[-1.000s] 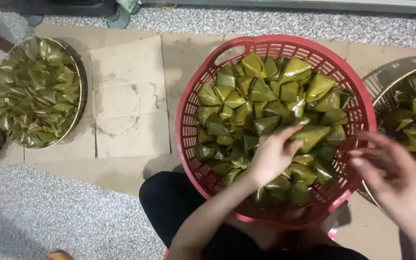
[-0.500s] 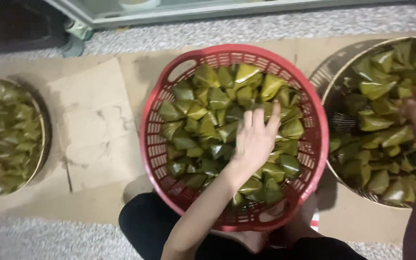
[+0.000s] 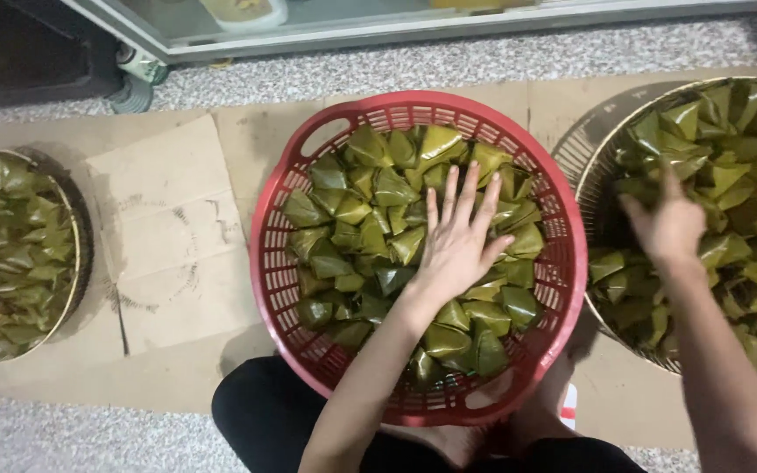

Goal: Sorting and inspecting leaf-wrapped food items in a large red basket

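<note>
Since the earlier frame, the right hand (image 3: 672, 229) had travelled off the red basket (image 3: 278, 280) and out over the neighbouring right-hand tray (image 3: 590, 175), while the left hand (image 3: 457, 245) had stayed on the heap and flattened. On inspection, that shift suggested the next parcel was being sought from the right-hand tray, with the red basket taking the load.

Nearest the camera, dark trousers (image 3: 265, 412) showed at the bottom edge, the red basket set just in front of them on the floor.

Left hand: palm down, fingers spread and resting flat on the leaf-wrapped parcels (image 3: 352, 210) in the red basket. Its grip enclosed nothing.

Right hand: hovering over the parcels in the right-hand tray, fingers loosely open; blur made it impossible to tell whether the fingertips touched a parcel. Nothing was seen pinched.

The green, pyramid-shaped parcels filled the red basket almost to its rim. A further batch lay in the right-hand tray, and another in a round left-hand tray (image 3: 76, 232), well apart at the far left.

Flattened cardboard (image 3: 168, 228) lay beneath all three containers. Beyond it ran speckled flooring (image 3: 484, 61) and a glass-fronted cabinet base (image 3: 352, 31).
</note>
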